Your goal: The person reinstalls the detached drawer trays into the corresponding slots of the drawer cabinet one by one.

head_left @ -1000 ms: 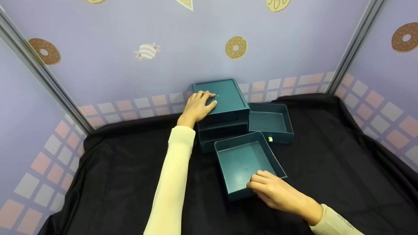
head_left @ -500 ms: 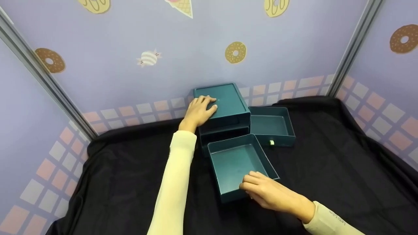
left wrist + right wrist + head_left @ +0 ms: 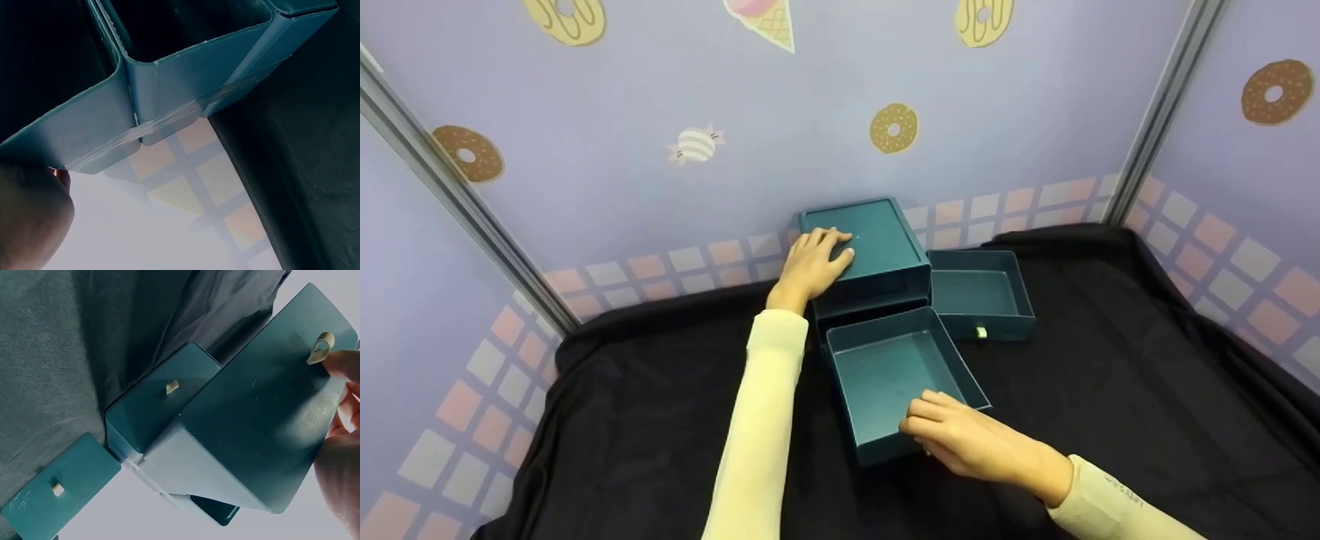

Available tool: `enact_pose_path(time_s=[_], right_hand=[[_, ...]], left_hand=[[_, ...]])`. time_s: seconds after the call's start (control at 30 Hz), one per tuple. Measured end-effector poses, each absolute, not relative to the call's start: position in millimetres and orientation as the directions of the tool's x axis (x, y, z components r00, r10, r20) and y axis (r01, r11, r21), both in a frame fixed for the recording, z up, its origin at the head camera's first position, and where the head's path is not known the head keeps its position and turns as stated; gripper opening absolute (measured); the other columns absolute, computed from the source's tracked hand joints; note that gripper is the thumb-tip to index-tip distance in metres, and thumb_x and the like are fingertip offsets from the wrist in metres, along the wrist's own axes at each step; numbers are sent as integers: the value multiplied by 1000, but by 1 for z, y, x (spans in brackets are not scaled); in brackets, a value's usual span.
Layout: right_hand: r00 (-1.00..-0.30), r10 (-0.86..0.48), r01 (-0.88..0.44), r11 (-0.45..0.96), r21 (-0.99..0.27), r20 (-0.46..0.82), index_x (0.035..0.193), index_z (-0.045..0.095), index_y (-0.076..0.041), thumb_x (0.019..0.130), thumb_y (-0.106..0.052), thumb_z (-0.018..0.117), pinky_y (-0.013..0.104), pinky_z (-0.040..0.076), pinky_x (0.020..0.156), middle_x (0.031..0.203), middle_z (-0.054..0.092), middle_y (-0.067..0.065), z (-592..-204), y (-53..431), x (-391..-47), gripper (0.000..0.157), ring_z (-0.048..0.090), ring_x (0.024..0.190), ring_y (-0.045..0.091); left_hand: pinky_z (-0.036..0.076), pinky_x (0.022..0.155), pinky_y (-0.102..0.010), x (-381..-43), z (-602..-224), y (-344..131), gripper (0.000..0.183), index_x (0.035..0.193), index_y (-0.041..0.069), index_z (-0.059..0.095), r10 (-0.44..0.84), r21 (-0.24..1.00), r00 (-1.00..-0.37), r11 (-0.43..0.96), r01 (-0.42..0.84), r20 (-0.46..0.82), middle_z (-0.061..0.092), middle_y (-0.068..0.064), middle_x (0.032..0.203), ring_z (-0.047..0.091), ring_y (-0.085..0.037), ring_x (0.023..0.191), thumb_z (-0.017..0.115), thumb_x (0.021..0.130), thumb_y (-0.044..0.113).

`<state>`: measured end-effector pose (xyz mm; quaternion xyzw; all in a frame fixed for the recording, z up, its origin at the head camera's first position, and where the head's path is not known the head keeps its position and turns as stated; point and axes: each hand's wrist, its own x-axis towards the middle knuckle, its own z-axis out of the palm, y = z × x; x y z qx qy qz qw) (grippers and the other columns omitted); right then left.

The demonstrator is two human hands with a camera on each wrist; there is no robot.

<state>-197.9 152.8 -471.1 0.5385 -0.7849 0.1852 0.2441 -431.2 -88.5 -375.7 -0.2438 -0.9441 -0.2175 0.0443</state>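
Note:
A teal cabinet (image 3: 877, 232) with stacked compartments stands against the back wall in the head view. My left hand (image 3: 808, 268) rests on the left part of its top, fingers spread. In the left wrist view, part of that hand (image 3: 31, 216) touches the cabinet's side (image 3: 197, 73), where two open compartments show. My right hand (image 3: 960, 435) holds a teal drawer (image 3: 851, 405) at its front, the far end right before a cabinet opening. A fingertip touches the pale loop tab (image 3: 322, 347) on the drawer's front in the right wrist view. Whether the drawer's end is inside cannot be told.
Right of the cabinet, another teal drawer (image 3: 986, 326) with a pale tab lies on the black cloth (image 3: 645, 427). The right wrist view shows a tabbed drawer front (image 3: 149, 396) in the cabinet. Patterned walls (image 3: 780, 142) close in the back and sides.
The right hand has brought the drawer leftward and closer to the cabinet, so its far end now covers more of the lower opening. The left hand has stayed on the cabinet top.

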Motion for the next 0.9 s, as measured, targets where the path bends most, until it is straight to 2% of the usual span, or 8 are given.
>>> enact_pose_path(time_s=[0.47,0.9], right_hand=[[-303,-750,-941,333,-59,588,117,70,-12,99,2,65,25,39,77,98,55,-6,-469,147,-208,23,43,86,12],[-314,-747,-937,344,-63,586,115,69,-13,95,5,67,26,36,77,97,54,-6,-472,143,-218,27,41,84,13]], left_hand=[[14,133,-46,-430,-376,-89,50,158,26,51,436,404,-878,780,478,196,37,-7,168,31,-30,155,42,114,46],[14,133,-46,-432,-378,-89,50,159,26,50,431,406,-882,783,471,192,37,-6,169,30,-30,156,41,114,47]])
